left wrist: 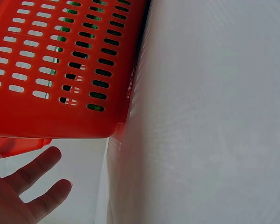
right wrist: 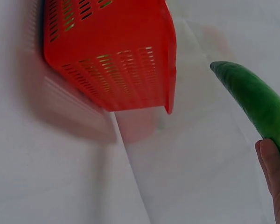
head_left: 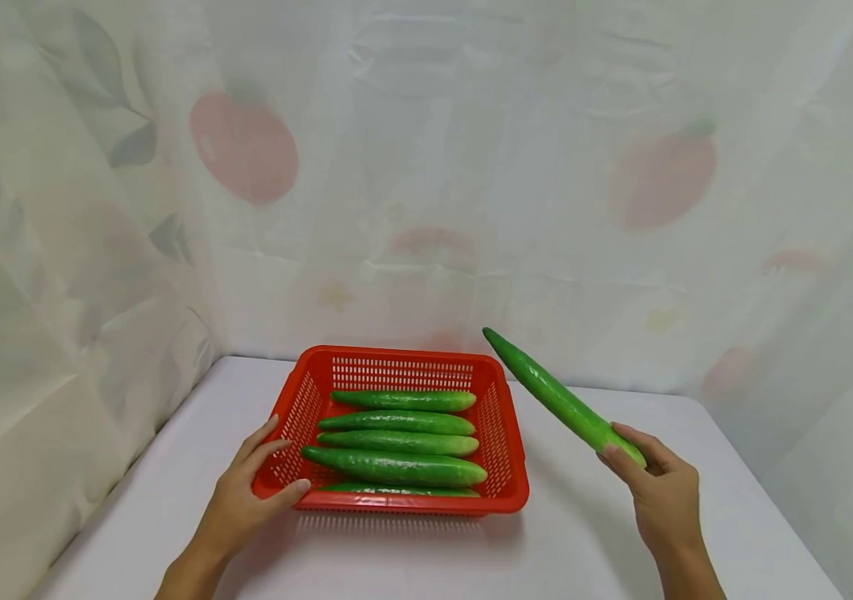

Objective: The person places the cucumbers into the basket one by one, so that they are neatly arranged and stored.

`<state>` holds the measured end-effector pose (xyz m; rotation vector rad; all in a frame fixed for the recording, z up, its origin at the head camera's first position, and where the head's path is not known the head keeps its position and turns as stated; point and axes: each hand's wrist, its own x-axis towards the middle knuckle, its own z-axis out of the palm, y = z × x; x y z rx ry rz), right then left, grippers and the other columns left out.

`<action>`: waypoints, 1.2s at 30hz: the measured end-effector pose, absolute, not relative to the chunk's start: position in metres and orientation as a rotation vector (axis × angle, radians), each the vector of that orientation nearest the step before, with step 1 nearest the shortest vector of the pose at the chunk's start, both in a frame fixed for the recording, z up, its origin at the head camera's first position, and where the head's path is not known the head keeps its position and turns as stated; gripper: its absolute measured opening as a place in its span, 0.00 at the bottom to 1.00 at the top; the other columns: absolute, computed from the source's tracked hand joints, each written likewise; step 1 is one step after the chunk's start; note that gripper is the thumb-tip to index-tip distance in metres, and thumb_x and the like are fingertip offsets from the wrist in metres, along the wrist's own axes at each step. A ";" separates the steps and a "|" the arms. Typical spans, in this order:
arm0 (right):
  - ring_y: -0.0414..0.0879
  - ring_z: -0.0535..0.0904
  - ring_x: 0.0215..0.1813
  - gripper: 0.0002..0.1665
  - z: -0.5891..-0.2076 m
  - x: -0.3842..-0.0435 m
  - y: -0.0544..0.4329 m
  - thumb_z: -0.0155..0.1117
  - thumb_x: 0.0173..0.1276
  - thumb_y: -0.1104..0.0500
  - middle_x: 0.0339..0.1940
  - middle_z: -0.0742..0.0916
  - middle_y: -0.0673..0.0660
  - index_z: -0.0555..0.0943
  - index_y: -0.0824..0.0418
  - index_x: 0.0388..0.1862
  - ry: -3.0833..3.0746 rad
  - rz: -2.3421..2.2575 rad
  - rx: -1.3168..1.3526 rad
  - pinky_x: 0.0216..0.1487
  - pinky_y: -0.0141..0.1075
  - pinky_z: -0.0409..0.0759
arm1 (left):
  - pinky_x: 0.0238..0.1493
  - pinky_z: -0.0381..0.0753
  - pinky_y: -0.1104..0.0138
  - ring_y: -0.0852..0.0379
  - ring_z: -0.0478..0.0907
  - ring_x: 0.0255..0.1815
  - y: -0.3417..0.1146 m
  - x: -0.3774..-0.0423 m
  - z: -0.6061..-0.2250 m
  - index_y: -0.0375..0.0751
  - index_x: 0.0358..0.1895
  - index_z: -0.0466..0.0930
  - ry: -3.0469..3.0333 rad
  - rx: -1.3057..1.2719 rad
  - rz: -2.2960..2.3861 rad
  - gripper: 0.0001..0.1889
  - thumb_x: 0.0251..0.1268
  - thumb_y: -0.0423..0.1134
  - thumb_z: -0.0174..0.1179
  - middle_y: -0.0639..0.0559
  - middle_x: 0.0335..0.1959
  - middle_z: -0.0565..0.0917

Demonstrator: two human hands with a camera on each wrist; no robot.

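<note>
A red plastic basket [head_left: 505, 503] with slotted walls holds several green cucumbers [head_left: 396, 467] lying side by side. To the right of the basket, my right hand [head_left: 659, 483] grips another cucumber [head_left: 557, 398] by its pale end, between thumb and fingers. This cucumber is tilted in the air, its dark tip pointing up and left; the right wrist view also shows it [right wrist: 252, 95]. At the basket's front left corner is my left hand [head_left: 246, 492], its fingers spread over the left rim and the thumb by the front rim. Loosely spread fingers [left wrist: 35, 170] show in the left wrist view.
A white-covered table [head_left: 411, 558] lies under the basket. Behind it hangs a pale curtain [head_left: 426, 167] printed with faded fruit, and similar sheets stand at the left and right sides.
</note>
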<state>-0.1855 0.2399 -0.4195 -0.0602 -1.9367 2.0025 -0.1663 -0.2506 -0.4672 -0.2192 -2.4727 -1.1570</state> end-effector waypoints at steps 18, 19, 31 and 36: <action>0.50 0.78 0.47 0.21 -0.404 -0.203 0.213 0.66 0.64 0.69 0.50 0.79 0.62 0.77 0.77 0.55 -1.978 2.019 0.248 0.46 0.39 0.79 | 0.55 0.61 0.35 0.42 0.58 0.70 -0.251 -0.167 -0.468 0.40 0.57 0.77 -2.479 -0.210 -1.179 0.29 0.51 0.45 0.74 0.56 0.72 0.61; 0.50 0.78 0.47 0.21 -0.404 -0.204 0.212 0.66 0.64 0.69 0.50 0.79 0.63 0.77 0.76 0.55 -1.986 2.019 0.260 0.46 0.39 0.79 | 0.55 0.61 0.35 0.42 0.58 0.70 -0.251 -0.167 -0.468 0.40 0.57 0.77 -2.478 -0.210 -1.181 0.29 0.51 0.45 0.74 0.56 0.72 0.61; 0.54 0.82 0.47 0.19 -0.407 -0.222 0.189 0.66 0.67 0.62 0.50 0.79 0.64 0.80 0.70 0.54 -2.142 1.955 0.394 0.47 0.38 0.79 | 0.56 0.62 0.39 0.44 0.58 0.69 -0.251 -0.167 -0.469 0.40 0.56 0.77 -2.466 -0.224 -1.185 0.28 0.50 0.45 0.74 0.57 0.72 0.61; 0.55 0.82 0.46 0.18 -0.409 -0.230 0.180 0.66 0.67 0.61 0.50 0.81 0.64 0.80 0.68 0.54 -2.156 1.983 0.467 0.47 0.39 0.79 | 0.56 0.62 0.38 0.44 0.58 0.70 -0.251 -0.167 -0.469 0.41 0.56 0.77 -2.471 -0.220 -1.174 0.28 0.51 0.44 0.74 0.57 0.72 0.61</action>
